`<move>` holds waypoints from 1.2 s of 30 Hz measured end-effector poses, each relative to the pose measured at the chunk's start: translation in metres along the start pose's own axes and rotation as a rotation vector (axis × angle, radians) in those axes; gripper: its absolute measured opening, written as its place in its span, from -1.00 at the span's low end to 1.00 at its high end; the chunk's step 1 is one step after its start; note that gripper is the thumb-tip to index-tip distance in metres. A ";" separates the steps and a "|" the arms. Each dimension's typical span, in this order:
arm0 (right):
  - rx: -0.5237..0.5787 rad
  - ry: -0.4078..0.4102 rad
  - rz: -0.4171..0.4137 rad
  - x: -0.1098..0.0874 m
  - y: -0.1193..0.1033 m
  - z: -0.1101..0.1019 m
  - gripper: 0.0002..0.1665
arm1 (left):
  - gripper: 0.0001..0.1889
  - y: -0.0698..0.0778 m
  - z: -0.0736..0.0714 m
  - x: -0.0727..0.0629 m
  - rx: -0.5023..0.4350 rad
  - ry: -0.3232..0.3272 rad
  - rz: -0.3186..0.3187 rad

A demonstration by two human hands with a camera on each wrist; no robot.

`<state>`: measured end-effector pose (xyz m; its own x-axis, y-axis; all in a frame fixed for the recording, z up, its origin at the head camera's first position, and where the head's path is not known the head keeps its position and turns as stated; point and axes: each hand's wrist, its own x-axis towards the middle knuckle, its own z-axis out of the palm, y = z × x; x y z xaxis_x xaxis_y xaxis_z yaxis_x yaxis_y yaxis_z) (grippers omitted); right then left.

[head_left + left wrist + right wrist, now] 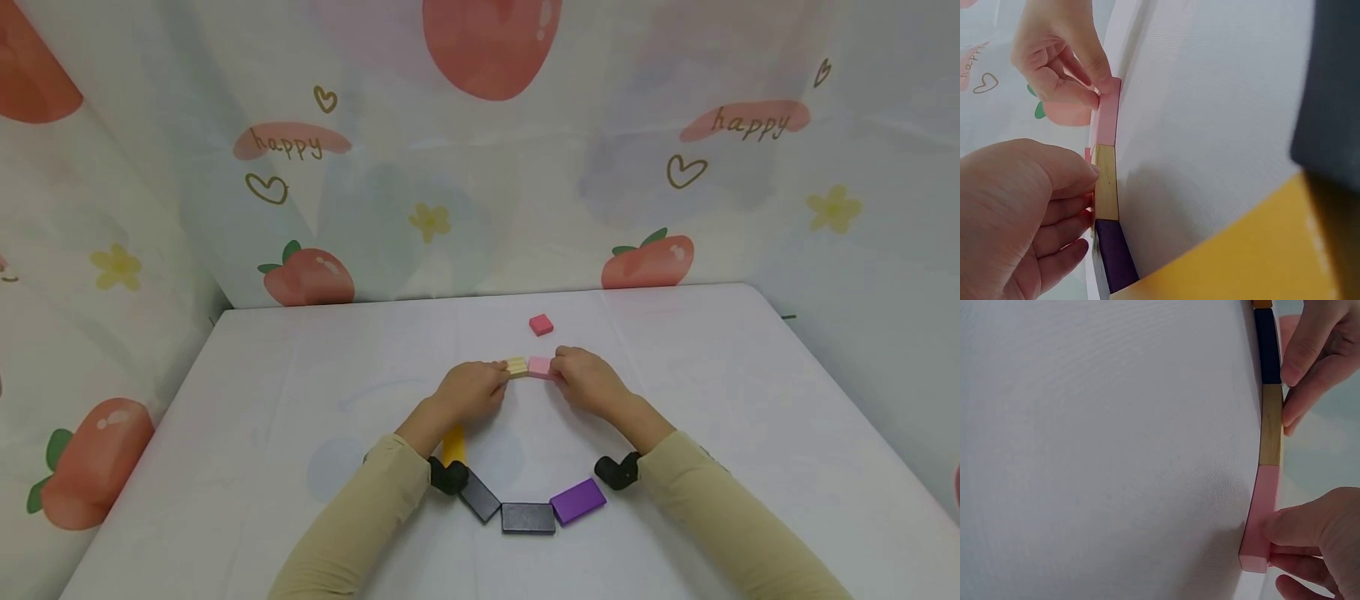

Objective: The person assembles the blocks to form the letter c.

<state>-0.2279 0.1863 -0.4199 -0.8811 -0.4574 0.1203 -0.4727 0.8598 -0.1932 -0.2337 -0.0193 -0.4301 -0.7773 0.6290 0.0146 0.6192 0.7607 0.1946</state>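
Observation:
Among an arc of flat blocks on the white table, my left hand (472, 390) holds a plain wooden block (1271, 425), its thumb and fingertips at the block's upper edge. My right hand (592, 383) pinches the free end of a pink block (1261, 515) between thumb and finger. The pink block stands end to end against the wooden one. On the wooden block's other side is a dark blue block (1267, 347), which appears as a dark purple shade in the left wrist view and is hidden by my left hand in the head view.
A yellow block (454, 447) continues the left side of the ring. Two black blocks (528, 518) and a purple block (578, 502) form its near side. A small red block (541, 324) lies alone behind my hands. Patterned cloth (480, 183) hangs behind the table.

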 end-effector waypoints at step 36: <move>0.125 0.001 0.115 0.037 0.014 -0.013 -0.69 | -0.65 -0.007 -0.014 -0.011 -0.167 0.042 -0.083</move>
<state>-0.2669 0.1844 -0.4056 -0.9294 -0.3576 0.0915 -0.3673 0.8714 -0.3253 -0.2312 -0.0336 -0.4176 -0.8309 0.5555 0.0320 0.5288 0.7703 0.3565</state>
